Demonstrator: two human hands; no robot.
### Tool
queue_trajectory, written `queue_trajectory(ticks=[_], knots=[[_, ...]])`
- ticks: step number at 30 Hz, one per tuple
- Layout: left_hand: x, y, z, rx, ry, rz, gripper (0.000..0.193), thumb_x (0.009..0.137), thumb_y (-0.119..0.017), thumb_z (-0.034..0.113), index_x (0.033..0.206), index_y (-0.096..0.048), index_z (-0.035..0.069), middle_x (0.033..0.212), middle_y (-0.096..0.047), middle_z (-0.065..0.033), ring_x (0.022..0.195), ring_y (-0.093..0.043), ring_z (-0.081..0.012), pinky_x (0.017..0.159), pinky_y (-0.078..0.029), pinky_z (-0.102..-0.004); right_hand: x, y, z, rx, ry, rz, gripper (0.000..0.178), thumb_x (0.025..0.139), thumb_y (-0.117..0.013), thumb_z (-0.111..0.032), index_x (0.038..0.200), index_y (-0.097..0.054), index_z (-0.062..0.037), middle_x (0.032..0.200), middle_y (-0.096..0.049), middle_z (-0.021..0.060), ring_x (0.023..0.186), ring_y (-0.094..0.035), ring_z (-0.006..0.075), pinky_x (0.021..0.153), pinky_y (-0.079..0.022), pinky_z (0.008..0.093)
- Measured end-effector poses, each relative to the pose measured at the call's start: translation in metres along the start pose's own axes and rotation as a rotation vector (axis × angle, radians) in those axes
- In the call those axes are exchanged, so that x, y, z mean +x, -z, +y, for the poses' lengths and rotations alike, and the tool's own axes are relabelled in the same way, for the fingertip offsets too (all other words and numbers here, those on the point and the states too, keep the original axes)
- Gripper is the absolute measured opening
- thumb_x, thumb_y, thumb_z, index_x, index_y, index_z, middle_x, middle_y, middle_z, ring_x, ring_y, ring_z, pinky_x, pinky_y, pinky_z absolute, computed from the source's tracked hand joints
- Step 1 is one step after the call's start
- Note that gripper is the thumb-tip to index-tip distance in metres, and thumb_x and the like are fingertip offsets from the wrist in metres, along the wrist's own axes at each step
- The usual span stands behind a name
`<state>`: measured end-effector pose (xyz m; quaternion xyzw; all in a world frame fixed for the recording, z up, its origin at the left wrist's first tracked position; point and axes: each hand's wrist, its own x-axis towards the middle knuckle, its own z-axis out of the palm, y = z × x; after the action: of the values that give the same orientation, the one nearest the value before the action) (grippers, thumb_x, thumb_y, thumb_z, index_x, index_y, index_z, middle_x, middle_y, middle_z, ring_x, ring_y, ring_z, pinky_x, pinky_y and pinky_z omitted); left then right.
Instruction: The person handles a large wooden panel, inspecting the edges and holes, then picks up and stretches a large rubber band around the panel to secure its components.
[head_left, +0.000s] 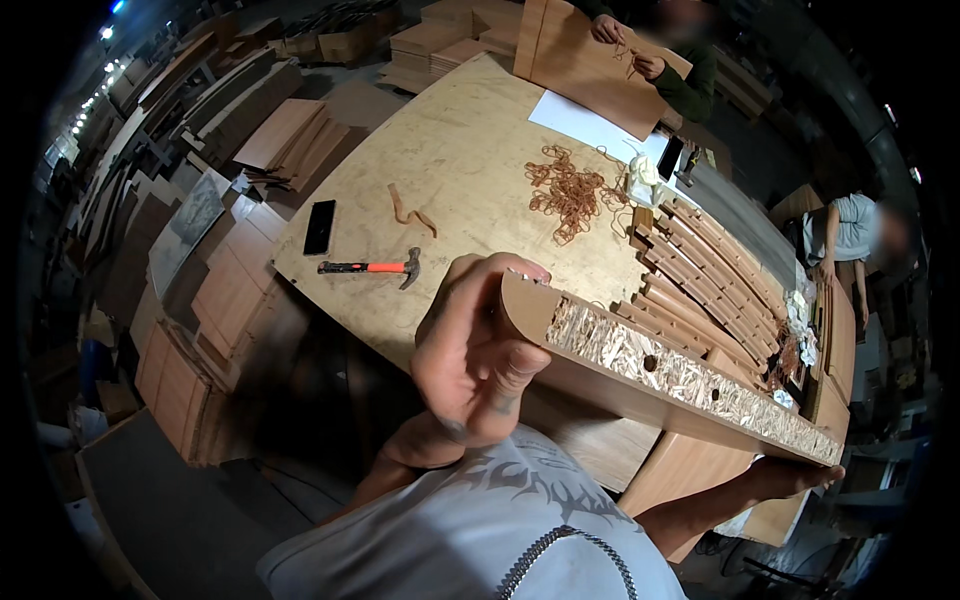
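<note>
A chipboard panel point(690, 385) with brown faces is held on edge close to my body, one end rounded. Its raw, flaky edge faces up, and dark round holes show in it. My left hand point(465, 350) is closed round the rounded end, thumb on the near side and fingers over the far side. At the other end, my right hand point(800, 478) holds the panel's lower corner, with most of its fingers hidden. Beyond my left hand, a claw hammer point(375, 267) with an orange and black handle lies on the worktable point(455, 150).
A black phone point(319, 228), a curled brown strip point(410, 212) and tangled brown cord point(570, 195) lie on the table. Brown slotted strips point(710, 280) are stacked at right. Across the table, a person's hands point(648, 66) handle cord over a brown board point(590, 60). Another person point(850, 232) stands at right.
</note>
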<state>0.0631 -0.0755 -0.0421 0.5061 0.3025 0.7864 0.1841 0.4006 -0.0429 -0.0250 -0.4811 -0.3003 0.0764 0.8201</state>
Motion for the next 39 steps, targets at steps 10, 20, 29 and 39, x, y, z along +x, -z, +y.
queue_trajectory(ticks=[10,20,29,39], knots=[[0.016,0.013,-0.003,0.027,0.020,-0.148,0.064,0.082,-0.066,0.040,0.111,-0.048,-0.014,0.103,-0.053,-0.0178,0.090,-0.052,-0.0196,0.081,-0.042,-0.0293,0.011,0.006,0.013,-0.112,0.111,0.021,0.065,0.094,-0.022,-0.058,0.099,-0.051,0.0001,0.094,-0.053,0.0141,0.085,-0.055,0.0231,0.081,-0.051,0.0392],[-0.002,0.028,-0.038,-0.430,0.086,-0.153,0.040,0.080,-0.069,0.007,0.114,-0.054,-0.006,0.097,-0.058,-0.0133,0.085,-0.055,-0.0162,0.072,-0.045,-0.0276,-0.003,-0.012,0.007,-0.158,0.180,0.002,0.067,0.091,-0.029,-0.061,0.109,-0.046,0.0009,0.113,-0.050,0.0192,0.107,-0.054,0.0294,0.094,-0.047,0.0480],[0.005,0.034,-0.034,-0.185,0.028,-0.191,0.048,0.070,-0.079,0.014,0.108,-0.056,-0.004,0.092,-0.063,-0.0125,0.081,-0.060,-0.0221,0.073,-0.047,-0.0305,-0.002,-0.008,0.005,-0.160,0.237,-0.105,0.064,0.093,-0.026,-0.057,0.109,-0.046,0.0007,0.112,-0.048,0.0165,0.107,-0.053,0.0274,0.094,-0.048,0.0492],[0.039,0.014,-0.022,0.006,-0.147,-0.194,0.065,0.066,-0.081,0.037,0.102,-0.054,-0.009,0.090,-0.052,-0.0127,0.076,-0.049,-0.0173,0.065,-0.041,-0.0257,0.018,0.010,0.028,0.016,0.245,-0.162,0.060,0.096,-0.017,-0.056,0.086,-0.047,-0.0050,0.074,-0.051,0.0077,0.062,-0.052,0.0147,0.060,-0.050,0.0278]])
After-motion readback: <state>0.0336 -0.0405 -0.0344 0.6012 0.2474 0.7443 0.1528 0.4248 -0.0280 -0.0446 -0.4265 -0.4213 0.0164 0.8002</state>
